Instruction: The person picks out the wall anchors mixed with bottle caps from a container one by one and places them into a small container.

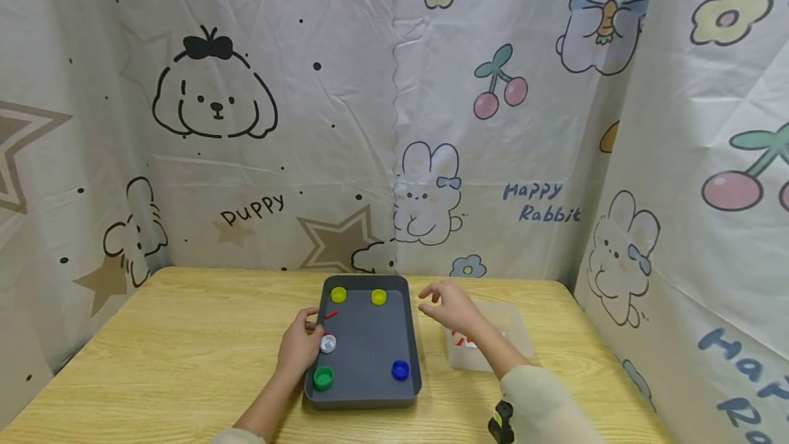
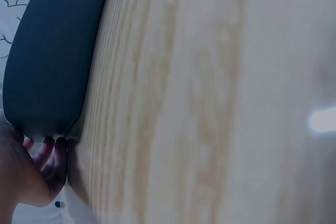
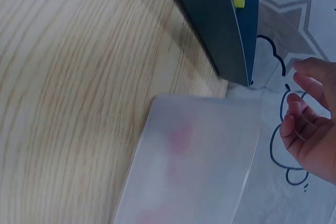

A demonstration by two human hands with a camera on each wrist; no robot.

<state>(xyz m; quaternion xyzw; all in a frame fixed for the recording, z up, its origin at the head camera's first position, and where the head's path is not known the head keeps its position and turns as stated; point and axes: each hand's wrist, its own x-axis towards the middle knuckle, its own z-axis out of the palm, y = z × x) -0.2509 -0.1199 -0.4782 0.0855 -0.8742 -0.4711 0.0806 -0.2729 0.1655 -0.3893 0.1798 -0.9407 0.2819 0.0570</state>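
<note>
My left hand [image 1: 301, 344] holds the left rim of a dark grey tray [image 1: 370, 341], its fingers against the outer wall in the left wrist view. Inside, near its fingertips, sits a white round cap [image 1: 328, 343] with a bit of red beside it. A thin red stick [image 1: 331, 314] lies farther up the tray. My right hand [image 1: 455, 308] hovers between the tray and a translucent plastic box [image 1: 520, 334], fingers loosely bent and parted, nothing between them. Small red pieces [image 1: 459, 341] show inside the box, partly hidden by the right forearm.
Two yellow caps [image 1: 379, 297] stand at the tray's far end. A green cap [image 1: 323, 378] occupies its near left corner and a blue cap [image 1: 401, 370] its near right. The wooden table [image 1: 216, 334] ends at a printed curtain [image 1: 345, 177] behind.
</note>
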